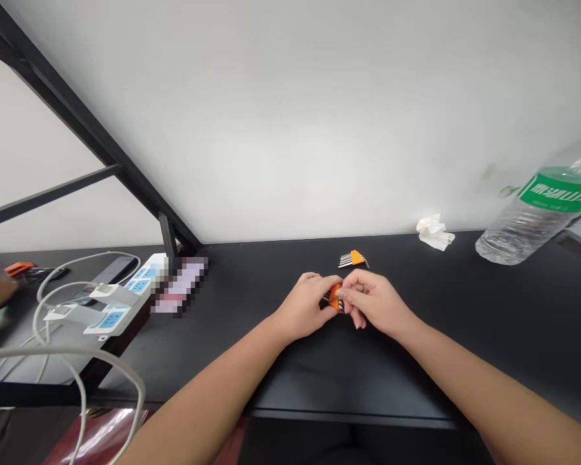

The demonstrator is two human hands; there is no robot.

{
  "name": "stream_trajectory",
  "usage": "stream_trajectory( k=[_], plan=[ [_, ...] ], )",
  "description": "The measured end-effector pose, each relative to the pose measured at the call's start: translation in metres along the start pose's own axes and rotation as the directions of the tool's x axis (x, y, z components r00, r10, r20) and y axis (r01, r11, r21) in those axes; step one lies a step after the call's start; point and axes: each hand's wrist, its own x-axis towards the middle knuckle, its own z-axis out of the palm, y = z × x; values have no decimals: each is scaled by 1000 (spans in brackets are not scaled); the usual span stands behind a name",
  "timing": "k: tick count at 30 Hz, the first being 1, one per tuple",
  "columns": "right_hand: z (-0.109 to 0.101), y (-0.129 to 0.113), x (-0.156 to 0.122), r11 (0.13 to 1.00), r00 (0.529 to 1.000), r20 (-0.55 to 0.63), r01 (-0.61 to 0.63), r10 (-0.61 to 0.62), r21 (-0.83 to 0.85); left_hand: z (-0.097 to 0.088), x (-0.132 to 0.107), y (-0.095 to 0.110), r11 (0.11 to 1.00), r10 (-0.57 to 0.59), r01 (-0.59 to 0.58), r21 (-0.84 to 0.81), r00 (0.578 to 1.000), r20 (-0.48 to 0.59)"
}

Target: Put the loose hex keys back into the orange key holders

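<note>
Near the middle of the black worktop, the left hand and right hand meet, both pinched on a small orange holder of hex keys. Just behind lies a second orange key set; well to the right stand a crumpled tissue and a tilted water bottle.

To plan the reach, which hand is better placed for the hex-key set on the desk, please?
Probably right: the hex-key set lies beyond the right hand, farther from the left hand.
</note>
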Motion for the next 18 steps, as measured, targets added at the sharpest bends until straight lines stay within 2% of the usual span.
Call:
stream_trajectory(
  k=[3, 5, 9, 13, 18],
  plan=[
    [-9, -8, -4, 996, 995, -53, 80, -81, -28, -1, -2, -5, 999, -33, 31, -24, 997, -68],
    [-15, -13, -7, 987, 990, -67, 118, -126, -110, -1, -3, -8, 998, -46, 43, -37, 995, -85],
    [-18, -13, -9, 944, 975, -54, 195, -217, -266, -2, -4, -9, 998, -56, 54, -28, 996, -67],
    [-16, -7, -7, 916, 966, -9, 242, -258, -320, -1, -4, -8, 998, -60, 59, -21, 996, -67],
    [-18, -5, -8, 879, 958, -16, 256, -286, -401, -1, -4, -8, 998, -61, 61, -14, 997, -53]
  ],
)
